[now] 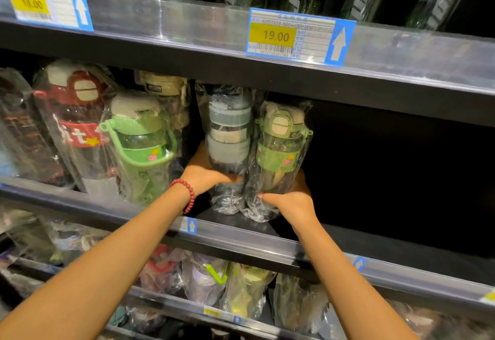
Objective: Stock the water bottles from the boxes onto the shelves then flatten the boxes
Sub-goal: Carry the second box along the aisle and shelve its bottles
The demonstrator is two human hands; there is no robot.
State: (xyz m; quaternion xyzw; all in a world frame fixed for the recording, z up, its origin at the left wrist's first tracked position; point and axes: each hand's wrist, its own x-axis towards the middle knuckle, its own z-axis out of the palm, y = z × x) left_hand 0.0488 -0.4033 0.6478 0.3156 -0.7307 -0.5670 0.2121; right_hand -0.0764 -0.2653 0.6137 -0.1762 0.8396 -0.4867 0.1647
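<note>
Dark shelf (401, 235), bottle bases (230, 200) bag-blurred.

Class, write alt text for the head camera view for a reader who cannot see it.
A person's left hand and right hand set a grey bottle and a green bottle, both bagged, onto a store shelf. More wrapped bottles stand left.

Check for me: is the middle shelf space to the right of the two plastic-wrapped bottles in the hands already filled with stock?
No, right of the green-lidded plastic-wrapped bottle held by the right hand, the black middle shelf shows only dark bare space.
</note>
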